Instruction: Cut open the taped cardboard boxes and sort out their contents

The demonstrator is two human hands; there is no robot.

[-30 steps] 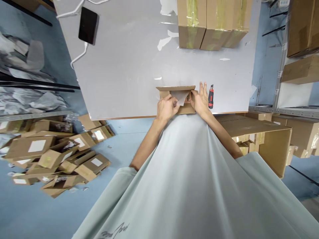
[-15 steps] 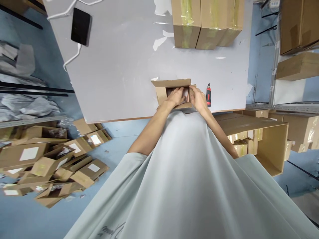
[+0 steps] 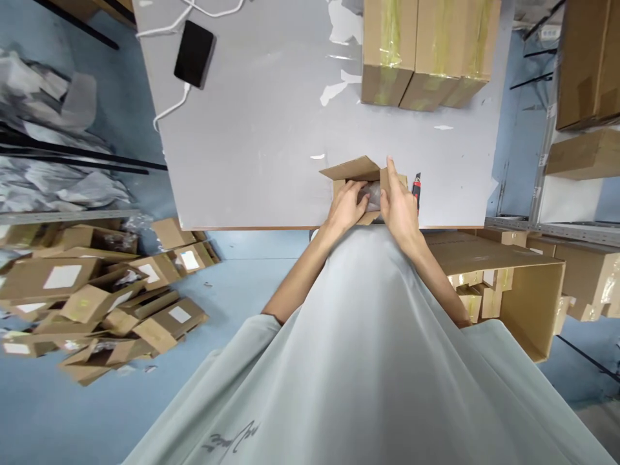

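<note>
A small cardboard box stands at the table's front edge with its flaps up. Inside it lies something wrapped in clear plastic; its kind cannot be made out. My left hand grips the box's left side, fingers bent over the rim and thumb near the wrapped thing. On the right flap is my right hand, closed on the cardboard with its index finger stretched out forward. A red and black box cutter lies just right of that hand, partly hidden by it.
Taped cardboard boxes stand at the table's back right. A black phone-like device with a white cable lies back left. Opened cartons are heaped on the floor at left. A large carton stands below the table at right.
Both hands have come up out of the box opening to its sides, and the wrapped contents show more. The right index finger is now stretched out. The whole view has shifted.
</note>
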